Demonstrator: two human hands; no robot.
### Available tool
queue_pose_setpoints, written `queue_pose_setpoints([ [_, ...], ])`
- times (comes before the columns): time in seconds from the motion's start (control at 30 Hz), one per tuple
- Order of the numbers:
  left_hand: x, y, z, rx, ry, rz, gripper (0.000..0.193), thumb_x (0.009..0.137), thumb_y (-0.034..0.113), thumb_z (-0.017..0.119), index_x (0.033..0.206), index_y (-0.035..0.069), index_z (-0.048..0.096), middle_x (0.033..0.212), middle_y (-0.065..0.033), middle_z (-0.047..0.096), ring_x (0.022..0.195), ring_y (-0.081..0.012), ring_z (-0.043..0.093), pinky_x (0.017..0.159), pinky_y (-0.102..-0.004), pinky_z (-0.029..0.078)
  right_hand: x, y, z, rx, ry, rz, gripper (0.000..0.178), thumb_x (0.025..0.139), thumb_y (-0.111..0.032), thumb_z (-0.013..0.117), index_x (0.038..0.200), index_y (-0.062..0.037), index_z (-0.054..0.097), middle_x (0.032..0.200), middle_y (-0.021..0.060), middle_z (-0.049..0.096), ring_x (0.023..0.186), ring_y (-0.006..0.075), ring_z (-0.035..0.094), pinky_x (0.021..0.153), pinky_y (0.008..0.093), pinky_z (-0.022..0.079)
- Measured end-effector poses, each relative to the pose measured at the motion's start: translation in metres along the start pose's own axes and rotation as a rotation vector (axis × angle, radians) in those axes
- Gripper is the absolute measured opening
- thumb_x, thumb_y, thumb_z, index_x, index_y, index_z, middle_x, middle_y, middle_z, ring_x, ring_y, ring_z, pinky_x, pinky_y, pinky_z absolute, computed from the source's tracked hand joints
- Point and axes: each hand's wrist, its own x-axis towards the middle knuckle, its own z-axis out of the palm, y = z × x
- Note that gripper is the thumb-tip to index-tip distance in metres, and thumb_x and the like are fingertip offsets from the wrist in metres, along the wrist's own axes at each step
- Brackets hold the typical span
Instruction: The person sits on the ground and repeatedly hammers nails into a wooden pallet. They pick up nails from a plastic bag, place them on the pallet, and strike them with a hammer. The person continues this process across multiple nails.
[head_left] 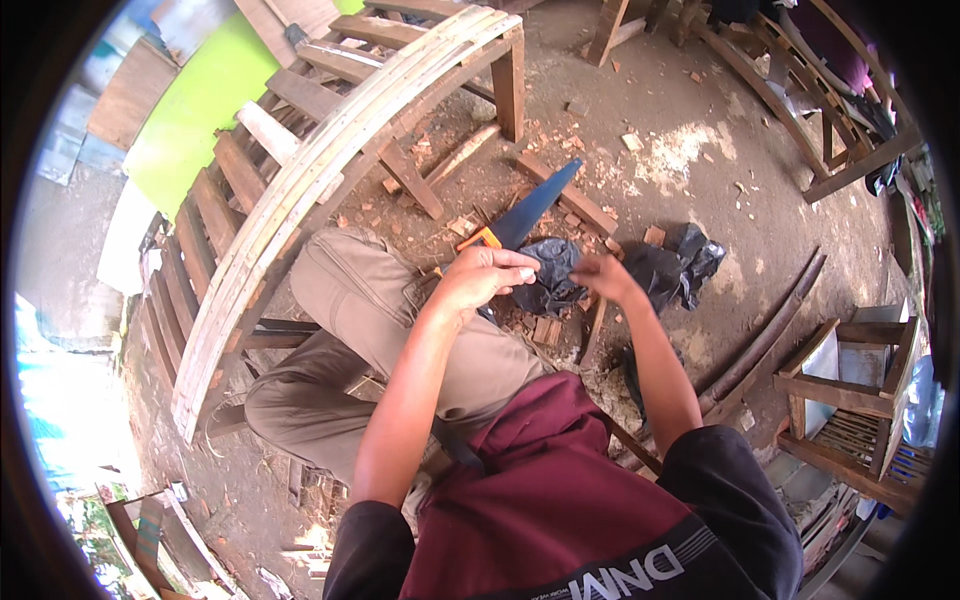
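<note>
a: where is the crumpled black plastic sheet (545,295)?

b: low between the left hand (485,275) and the right hand (608,278); i can't tell whether either touches it.

a: and the hands?

b: the left has thumb and fingertips pinched together; the right is loosely curled, blurred. what they grip, if anything, i can't tell.

a: around them?

b: a handsaw with blue blade and orange handle (540,205) just beyond the left hand, another crumpled black plastic bag (690,262) right of the right hand, and a brown slatted wooden bench with pale edge boards (325,150) farther left of the left.
</note>
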Motion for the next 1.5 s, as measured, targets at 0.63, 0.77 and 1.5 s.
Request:
queue_pose_setpoints([
  [0.63,0.011,0.027,-0.016,-0.305,0.157,0.411,0.017,0.097,0.013,0.071,0.108,0.001,0.072,0.102,-0.0055,0.076,0.094,-0.0094,0.069,0.085,-0.0239,0.053,-0.026,0.106,0.149,0.060,0.934,0.395,0.044,0.094,-0.039,0.068,0.097,0.0043,0.061,0.089,0.0303,0.068,0.086,0.0501,0.066,0.078,0.0511,0.052],
  [0.77,-0.013,0.049,-0.072,-0.285,0.320,0.644,0.011,0.099,0.007,0.068,0.106,0.000,0.070,0.097,-0.0030,0.073,0.087,-0.0077,0.065,0.082,-0.0216,0.051,-0.015,0.040,0.115,0.162,0.849,0.185,0.025,0.096,-0.021,0.072,0.090,0.0017,0.063,0.076,0.0076,0.064,0.069,0.0165,0.057,0.065,0.0347,0.048],
  [1.5,-0.004,0.059,-0.322,0.513,1.237,0.422,0.018,0.089,0.016,0.076,0.103,0.004,0.080,0.107,-0.0169,0.077,0.100,-0.0262,0.073,0.090,-0.0346,0.053,0.039,-0.233,-0.003,0.629,0.678,-0.203,0.029,0.105,-0.028,0.062,0.089,-0.0063,0.051,0.060,-0.0054,0.041,0.048,0.0026,0.037,0.042,0.0224,0.030],
])
